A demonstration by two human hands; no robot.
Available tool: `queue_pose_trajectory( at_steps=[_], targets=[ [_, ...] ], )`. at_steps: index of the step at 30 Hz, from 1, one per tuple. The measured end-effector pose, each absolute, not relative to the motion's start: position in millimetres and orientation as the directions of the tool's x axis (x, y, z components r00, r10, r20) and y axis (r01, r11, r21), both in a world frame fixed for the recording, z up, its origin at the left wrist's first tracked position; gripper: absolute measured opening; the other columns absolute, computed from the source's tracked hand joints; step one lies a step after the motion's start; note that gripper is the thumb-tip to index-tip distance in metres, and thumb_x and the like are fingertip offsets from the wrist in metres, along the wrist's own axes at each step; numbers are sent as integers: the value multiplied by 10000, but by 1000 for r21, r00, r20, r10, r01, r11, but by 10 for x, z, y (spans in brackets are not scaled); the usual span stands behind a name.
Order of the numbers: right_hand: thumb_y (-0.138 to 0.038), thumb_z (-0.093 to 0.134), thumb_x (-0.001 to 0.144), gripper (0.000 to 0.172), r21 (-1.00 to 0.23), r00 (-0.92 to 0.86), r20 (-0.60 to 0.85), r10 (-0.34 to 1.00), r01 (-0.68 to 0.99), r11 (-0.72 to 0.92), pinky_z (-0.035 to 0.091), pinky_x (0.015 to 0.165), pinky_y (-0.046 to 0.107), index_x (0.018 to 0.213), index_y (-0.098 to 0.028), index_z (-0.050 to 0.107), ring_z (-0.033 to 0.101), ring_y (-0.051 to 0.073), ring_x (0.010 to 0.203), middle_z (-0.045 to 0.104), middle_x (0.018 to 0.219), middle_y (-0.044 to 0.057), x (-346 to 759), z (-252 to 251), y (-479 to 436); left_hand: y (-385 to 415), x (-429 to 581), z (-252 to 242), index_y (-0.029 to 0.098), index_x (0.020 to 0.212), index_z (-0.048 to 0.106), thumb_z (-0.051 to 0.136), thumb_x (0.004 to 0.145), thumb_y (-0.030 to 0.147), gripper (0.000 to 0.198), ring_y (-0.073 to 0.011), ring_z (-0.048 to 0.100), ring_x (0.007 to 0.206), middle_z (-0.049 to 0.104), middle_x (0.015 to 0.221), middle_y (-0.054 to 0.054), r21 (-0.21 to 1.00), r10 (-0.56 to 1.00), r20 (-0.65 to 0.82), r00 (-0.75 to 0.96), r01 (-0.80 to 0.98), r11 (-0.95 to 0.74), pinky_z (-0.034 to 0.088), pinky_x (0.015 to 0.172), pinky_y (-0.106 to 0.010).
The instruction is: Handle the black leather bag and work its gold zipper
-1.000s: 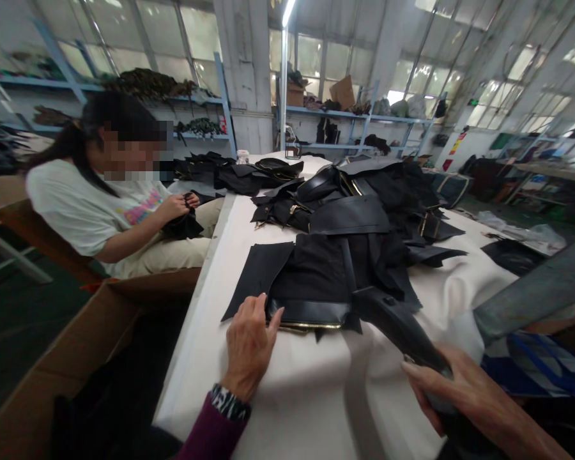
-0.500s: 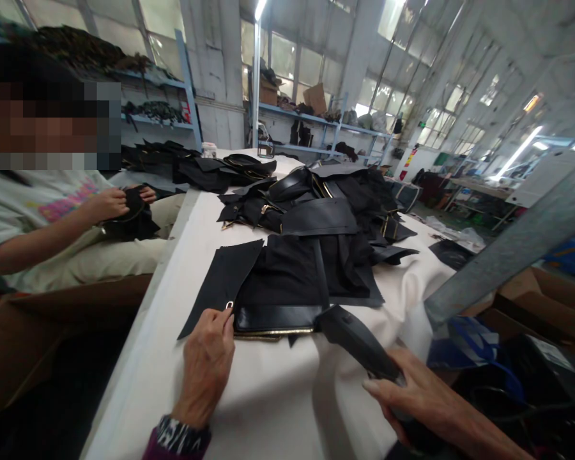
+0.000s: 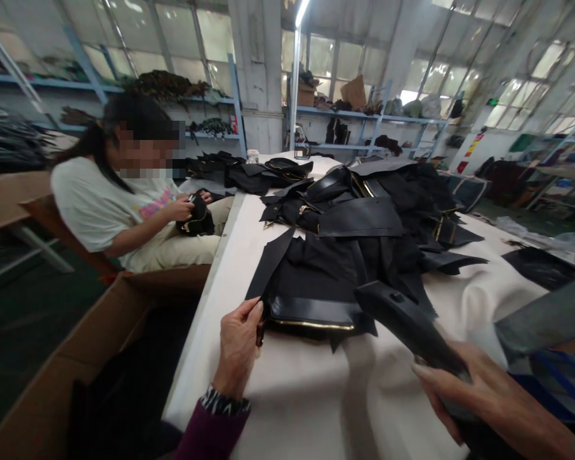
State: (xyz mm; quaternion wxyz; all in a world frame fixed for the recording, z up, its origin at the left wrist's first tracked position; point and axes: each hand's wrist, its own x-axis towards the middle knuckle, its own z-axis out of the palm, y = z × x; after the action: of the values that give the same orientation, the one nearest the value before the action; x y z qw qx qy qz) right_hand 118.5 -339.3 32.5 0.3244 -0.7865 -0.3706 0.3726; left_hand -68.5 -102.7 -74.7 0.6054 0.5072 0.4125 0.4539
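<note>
A black bag piece [image 3: 311, 268] of fabric and leather-like panels lies on the white-covered table. A gold zipper [image 3: 316, 325] runs along its near edge. My left hand [image 3: 238, 345] pinches the piece's left side panel near the zipper end, where a zipper pull hangs below the fingers. My right hand [image 3: 483, 393] is wrapped round the handle of a black hand-held tool [image 3: 405, 317]. Its head is over the right end of the zipper edge; whether it touches the piece I cannot tell. The tool's exact kind does not show clearly.
More black bag pieces [image 3: 364, 217] are heaped behind the one in hand. At the left a seated person [image 3: 110, 211] handles a black piece. A cardboard box [image 3: 43, 390] stands by the table's left edge. A grey metal post [image 3: 546, 316] rises at the right.
The view has swung left. My left hand has shifted its hold on the side panel, which is now folded up and narrower. The tool stays over the right end of the zipper.
</note>
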Motion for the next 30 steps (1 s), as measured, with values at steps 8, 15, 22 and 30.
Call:
queue_pose_trajectory(
  at_steps=[8, 15, 22, 30],
  targets=[
    [-624, 568, 742, 588, -717, 252, -522, 815, 388, -579, 468, 505, 232, 1132, -199, 458, 609, 180, 593, 603, 585, -16, 849, 389, -3114, -1078, -675, -601, 131, 799, 682, 748, 645, 286, 228, -92, 532, 593, 602, 632, 22, 875, 901, -104, 422, -391, 284, 444, 591, -203],
    [-438, 599, 818, 303, -848, 87, -413, 907, 328, -417, 423, 398, 170, 935, -174, 506, 575, 109, 430, 594, 574, -37, 759, 194, -2698, -1050, -680, -669, 114, 891, 686, 729, 693, 223, 230, -131, 612, 718, 680, 739, -24, 785, 848, -106, 519, -480, 392, 463, 663, -223],
    [-370, 607, 803, 290, -872, 114, -416, 902, 230, -432, 442, 397, 168, 961, -153, 496, 549, 93, 422, 581, 573, -47, 659, 257, -2467, -1090, -693, -600, 140, 966, 694, 710, 723, 218, 256, -162, 640, 788, 714, 828, -47, 761, 794, -78, 603, -479, 439, 485, 709, -249],
    [-448, 621, 785, 307, -913, 172, -333, 927, 186, -362, 449, 384, 189, 812, -167, 502, 547, 106, 406, 578, 552, -38, 807, 226, -2485, -1025, -695, -677, 128, 980, 697, 688, 741, 132, 239, -97, 605, 664, 706, 790, -36, 678, 789, -137, 599, -524, 516, 466, 634, -182]
  ],
)
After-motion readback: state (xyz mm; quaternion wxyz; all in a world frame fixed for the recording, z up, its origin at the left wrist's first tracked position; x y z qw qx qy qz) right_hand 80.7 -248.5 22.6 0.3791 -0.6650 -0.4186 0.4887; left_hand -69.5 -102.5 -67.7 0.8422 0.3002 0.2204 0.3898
